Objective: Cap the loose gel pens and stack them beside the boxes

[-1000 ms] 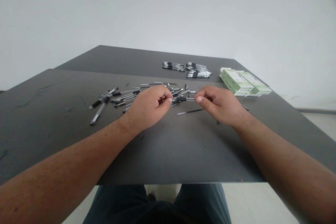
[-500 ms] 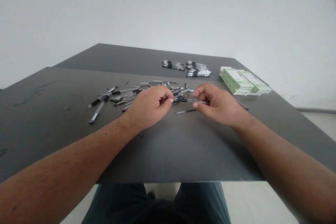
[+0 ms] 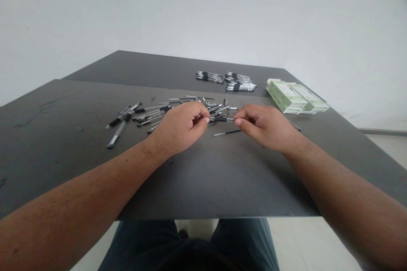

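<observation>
Between my two hands a pen [image 3: 221,120] with a black grip lies roughly level, just above the dark table. My left hand [image 3: 186,127] pinches its left end between thumb and forefinger. Thumb and fingers of my right hand [image 3: 262,126] close on its right part, and that end is hidden in the hand. Loose pens and pen parts [image 3: 154,116] are heaped behind and to the left of my left hand. Below the held pen, a thin refill [image 3: 226,133] lies on the table, partly covered by my right hand.
Sorted bundles of pens [image 3: 241,87] lie farther back on the dark table [image 3: 203,186]. Green and white boxes [image 3: 288,97] stand to the right, beyond my right hand. Two pens [image 3: 119,133] cross at the left. A pale wall [image 3: 203,12] rises behind the table.
My right hand's fingers, apart around the pen before, have closed on it. The left hand keeps its pinch in about the same place.
</observation>
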The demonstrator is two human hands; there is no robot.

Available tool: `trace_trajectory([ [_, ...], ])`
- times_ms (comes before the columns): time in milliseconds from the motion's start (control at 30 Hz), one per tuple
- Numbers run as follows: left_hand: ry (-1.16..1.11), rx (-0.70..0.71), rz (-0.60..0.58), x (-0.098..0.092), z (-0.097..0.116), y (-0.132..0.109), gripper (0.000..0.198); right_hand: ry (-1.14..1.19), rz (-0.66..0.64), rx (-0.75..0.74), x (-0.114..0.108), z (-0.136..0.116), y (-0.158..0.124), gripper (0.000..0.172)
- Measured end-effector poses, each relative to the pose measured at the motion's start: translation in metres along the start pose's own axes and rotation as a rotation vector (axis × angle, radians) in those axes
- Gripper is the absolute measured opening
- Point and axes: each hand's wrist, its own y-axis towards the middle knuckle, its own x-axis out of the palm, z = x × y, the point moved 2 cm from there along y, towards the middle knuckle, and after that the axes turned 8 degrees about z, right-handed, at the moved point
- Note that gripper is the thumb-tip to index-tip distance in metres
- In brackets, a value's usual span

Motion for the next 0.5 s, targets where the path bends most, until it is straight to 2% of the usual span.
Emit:
trace_trajectory([
  [67, -0.006, 0.007, 0.003, 0.0001, -0.0007, 0.0000, 0.014, -0.014, -0.022, -0.020, -0.0005, -0.0021, 0.0010, 0.036],
  [100, -0.008, 0.010, 0.003, 0.0001, -0.0010, 0.0000, 0.014, -0.011, -0.020, -0.017, -0.0005, -0.0023, 0.0011, 0.036],
  [200, -0.012, 0.024, 0.006, 0.0002, -0.0011, 0.0000, 0.014, 0.025, 0.015, 0.019, 0.0005, -0.0004, 0.0003, 0.019],
  [333, -0.012, 0.029, 0.003, 0.0002, -0.0005, 0.0002, 0.013, 0.000, 0.012, -0.002, 0.0007, -0.0005, 0.0005, 0.014],
  [433, -0.013, 0.022, -0.001, -0.0002, 0.0002, 0.0002, 0.013, -0.019, -0.025, -0.023, 0.0000, -0.0026, 0.0010, 0.040],
  [500, -0.012, 0.024, -0.004, -0.0004, 0.0008, 0.0000, 0.013, -0.004, -0.016, -0.002, 0.0000, -0.0025, 0.0004, 0.034],
])
